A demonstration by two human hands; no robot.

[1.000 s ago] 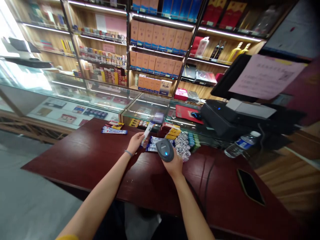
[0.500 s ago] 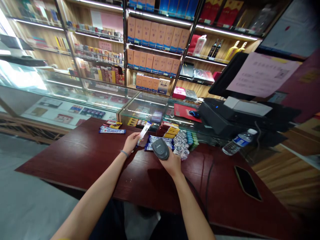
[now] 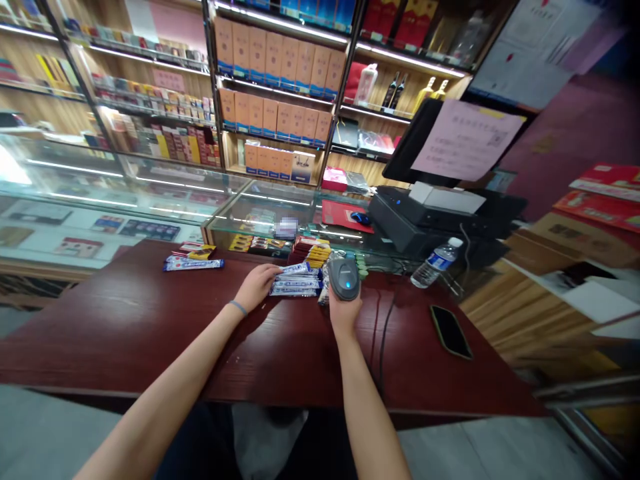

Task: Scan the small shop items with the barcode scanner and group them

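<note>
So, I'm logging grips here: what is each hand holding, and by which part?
The right hand holds the barcode scanner by its handle, head up. The left hand rests on a blue-and-white packet at its near end; a true grip cannot be told.

Grey scanner [image 3: 344, 279], blue light; dark red counter [image 3: 150, 313].

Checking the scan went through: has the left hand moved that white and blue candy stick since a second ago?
Yes. The left hand brought the candy stick down from raised onto the pile on the table.

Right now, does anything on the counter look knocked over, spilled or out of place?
Only the water bottle stands out: it lies tipped on its side by the register, cap on, no spill visible. The phone lies flat.
</note>
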